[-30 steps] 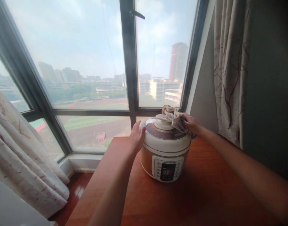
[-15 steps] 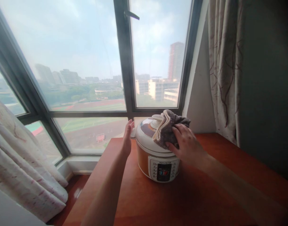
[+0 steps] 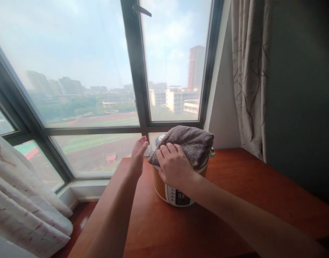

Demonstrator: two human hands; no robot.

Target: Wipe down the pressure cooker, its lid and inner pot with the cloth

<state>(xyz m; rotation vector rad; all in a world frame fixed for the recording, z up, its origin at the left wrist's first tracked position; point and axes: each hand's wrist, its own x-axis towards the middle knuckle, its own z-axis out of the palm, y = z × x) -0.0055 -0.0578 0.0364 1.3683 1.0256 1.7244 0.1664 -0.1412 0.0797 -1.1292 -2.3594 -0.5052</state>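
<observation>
A rounded rice cooker (image 3: 159, 182) with an orange-brown body, a pale lid and a front button panel stands on the wooden table. My right hand (image 3: 176, 165) presses a grey-brown cloth (image 3: 192, 143) onto the left front of its lid, fingers curled over the fabric. Most of the lid and its handle are hidden under the cloth, and my wrist covers part of the panel. My left hand (image 3: 139, 156) is upright beside the cooker's left side, fingers extended, holding nothing. Whether its fingertips touch the cooker I cannot tell.
The reddish-brown table (image 3: 223, 215) extends to the right and front. Behind it is a large window (image 3: 86, 71) with a dark frame. A patterned curtain (image 3: 27, 211) hangs at the left, and another curtain (image 3: 251, 71) at the right by the wall.
My right hand has slid the cloth leftward across the lid, and the cloth now spreads over more of it. My left hand stays beside the cooker. The view has shifted slightly.
</observation>
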